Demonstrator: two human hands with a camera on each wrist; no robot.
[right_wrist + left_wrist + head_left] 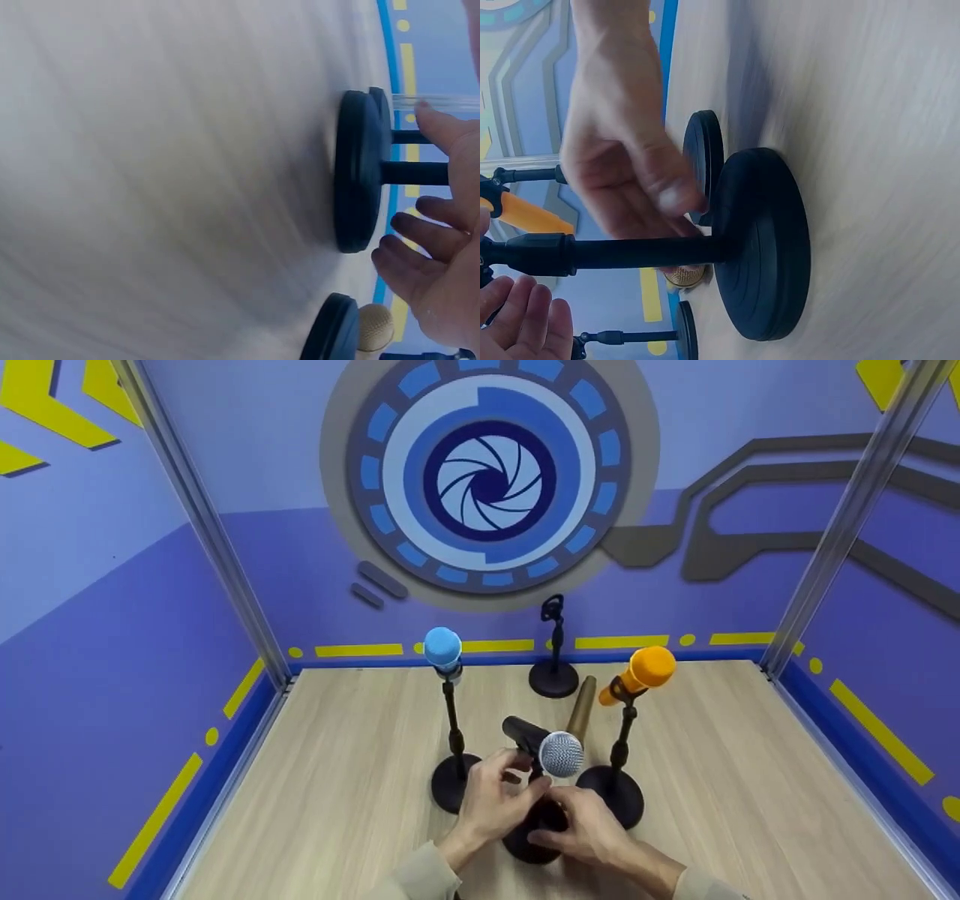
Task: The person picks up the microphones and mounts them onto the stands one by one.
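Black microphone point(547, 745) with round silver-mesh head point(561, 754) sits atop slim black stand point(645, 253), ridged disc base point(761, 247) on pale wood-grain table point(360, 780), near middle, left hand point(499, 801) curved about the stand's upper part, whether pinching cannot tell, right hand point(594, 826) lower, fingers loosely spread beside the shaft point(415, 173)

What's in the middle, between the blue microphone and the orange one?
The head view shows an empty stand at the back, a brown microphone lying down, and, in front, a silver-topped microphone.
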